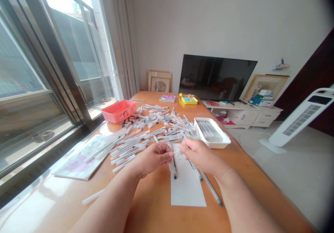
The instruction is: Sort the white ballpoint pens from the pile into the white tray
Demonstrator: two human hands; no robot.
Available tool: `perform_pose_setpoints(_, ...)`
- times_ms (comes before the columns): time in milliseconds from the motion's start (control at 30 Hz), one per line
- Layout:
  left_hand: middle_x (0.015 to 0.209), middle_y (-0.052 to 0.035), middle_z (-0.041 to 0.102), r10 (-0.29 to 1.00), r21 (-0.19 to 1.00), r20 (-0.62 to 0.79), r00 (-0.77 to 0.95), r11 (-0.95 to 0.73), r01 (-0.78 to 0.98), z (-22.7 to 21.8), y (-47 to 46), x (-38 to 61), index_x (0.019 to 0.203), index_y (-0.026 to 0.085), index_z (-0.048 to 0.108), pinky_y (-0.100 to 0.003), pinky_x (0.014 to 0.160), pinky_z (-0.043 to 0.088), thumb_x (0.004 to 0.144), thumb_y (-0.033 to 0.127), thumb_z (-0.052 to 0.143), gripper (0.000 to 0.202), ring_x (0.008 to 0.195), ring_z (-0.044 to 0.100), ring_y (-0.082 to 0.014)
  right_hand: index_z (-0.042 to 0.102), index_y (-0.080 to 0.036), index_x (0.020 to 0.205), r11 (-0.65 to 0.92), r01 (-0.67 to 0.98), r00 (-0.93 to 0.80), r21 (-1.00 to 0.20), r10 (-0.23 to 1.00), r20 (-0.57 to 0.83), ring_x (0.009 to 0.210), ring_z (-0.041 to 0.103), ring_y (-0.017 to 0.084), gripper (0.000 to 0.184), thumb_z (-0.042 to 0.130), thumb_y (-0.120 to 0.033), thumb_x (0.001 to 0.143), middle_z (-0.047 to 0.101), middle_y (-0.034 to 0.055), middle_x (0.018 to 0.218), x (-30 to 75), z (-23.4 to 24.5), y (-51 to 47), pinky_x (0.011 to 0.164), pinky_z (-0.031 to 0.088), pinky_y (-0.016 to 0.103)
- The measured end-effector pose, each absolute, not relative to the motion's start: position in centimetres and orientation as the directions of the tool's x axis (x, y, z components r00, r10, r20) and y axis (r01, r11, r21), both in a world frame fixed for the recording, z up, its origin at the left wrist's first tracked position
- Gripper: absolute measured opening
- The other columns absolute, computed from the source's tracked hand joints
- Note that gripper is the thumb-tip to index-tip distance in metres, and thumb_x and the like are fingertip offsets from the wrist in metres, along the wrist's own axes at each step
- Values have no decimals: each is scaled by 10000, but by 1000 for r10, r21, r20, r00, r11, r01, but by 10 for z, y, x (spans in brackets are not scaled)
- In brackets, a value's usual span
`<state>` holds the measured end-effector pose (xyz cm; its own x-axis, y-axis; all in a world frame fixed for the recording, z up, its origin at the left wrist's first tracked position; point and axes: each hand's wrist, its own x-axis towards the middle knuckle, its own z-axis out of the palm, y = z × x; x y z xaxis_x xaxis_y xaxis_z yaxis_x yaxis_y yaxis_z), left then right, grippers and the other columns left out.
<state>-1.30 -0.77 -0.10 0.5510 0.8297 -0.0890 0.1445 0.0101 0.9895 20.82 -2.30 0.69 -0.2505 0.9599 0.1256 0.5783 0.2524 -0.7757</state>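
Observation:
My left hand [159, 155] is closed in a pinch, with a clear pen barrel [156, 138] poking out above its fingers. Close beside it, my right hand [194, 153] pinches a thin, dark-tipped pen refill [179, 138]. Both hands hover over a white sheet of paper [188, 194]. On the sheet, below my left hand, lies a pen with a black end [174, 170]. A longer grey pen [212, 188] lies to the right of the paper. Beyond my hands spreads a big heap of clear and white pen parts [148, 132]. My fingers hide parts of what they grip.
A white tray [224, 141] holding pens stands at the right table edge. At the left are a red basket [112, 114] and a booklet [78, 172] under several pens. A yellow box [188, 103] and a pink booklet [167, 98] lie farther back.

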Motion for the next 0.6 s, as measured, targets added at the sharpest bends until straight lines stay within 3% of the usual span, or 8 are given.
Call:
perform_pose_setpoints(200, 756, -27, 633, 829, 992, -84, 553, 17, 126, 1, -8, -13, 833, 146, 639, -269, 680, 372, 822, 507, 713, 369, 688, 487, -127, 568, -209, 708, 172, 557, -201, -813, 977, 69, 538, 516, 147, 554, 374, -657, 970, 561, -9, 577, 205, 5, -21, 532, 368, 272)
perform_pose_setpoints(367, 741, -18, 620, 838, 995, -86, 539, 47, 86, 2, -8, -13, 824, 149, 640, -266, 672, 372, 799, 521, 731, 384, 677, 483, -123, 586, -216, 810, 298, 523, -262, -799, 948, 182, 651, 551, 150, 401, 465, -561, 973, 635, -3, 736, 206, 11, -22, 592, 385, 264)
perform_pose_setpoints(600, 736, -24, 629, 847, 988, -49, 530, -36, 149, 2, -9, -11, 808, 155, 640, -271, 668, 377, 806, 529, 717, 382, 675, 496, -131, 526, -216, 674, 277, 586, -217, -761, 959, 182, 561, 454, 146, 481, 459, -597, 960, 494, -28, 573, 205, 3, -20, 539, 319, 270)
